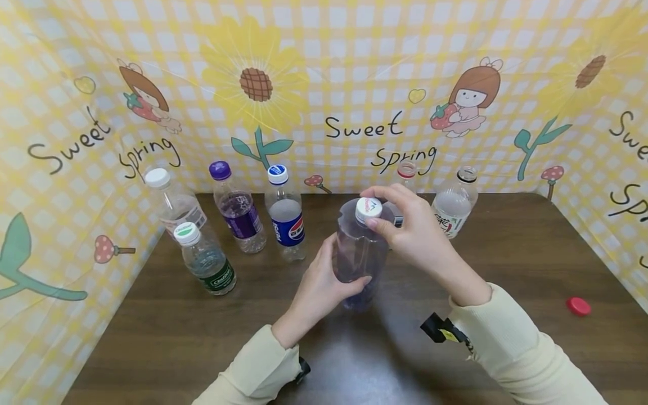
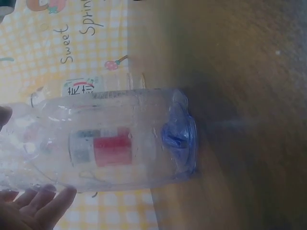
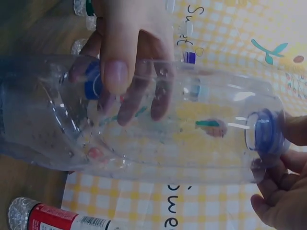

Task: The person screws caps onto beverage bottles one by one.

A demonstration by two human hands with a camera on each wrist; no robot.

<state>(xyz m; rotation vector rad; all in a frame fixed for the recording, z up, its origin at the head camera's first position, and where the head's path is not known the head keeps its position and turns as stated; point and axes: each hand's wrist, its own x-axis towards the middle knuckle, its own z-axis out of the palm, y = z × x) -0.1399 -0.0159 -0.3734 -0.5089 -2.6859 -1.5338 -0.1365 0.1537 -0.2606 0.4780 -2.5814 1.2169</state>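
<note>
A large clear plastic bottle [image 1: 360, 253] with a bluish tint and a white cap [image 1: 369, 209] is upright between the two hands. My left hand [image 1: 324, 287] grips its body from the left, thumb across the near side. The right hand [image 1: 417, 228] pinches the cap between thumb and fingers. In the left wrist view the ribbed bluish base [image 2: 181, 136] is close over the wooden table; whether it touches is hard to tell. Through the clear wall in the right wrist view, fingers of the left hand [image 3: 136, 52] show behind the bottle.
At the left stand several capped bottles, among them a purple-capped one [image 1: 240, 219], a Pepsi bottle [image 1: 287, 222] and a green-labelled one [image 1: 215, 270]. Two uncapped bottles, one partly hidden [image 1: 406, 171] and one black-ringed [image 1: 454, 205], stand behind the right hand. A red cap [image 1: 579, 306] lies far right.
</note>
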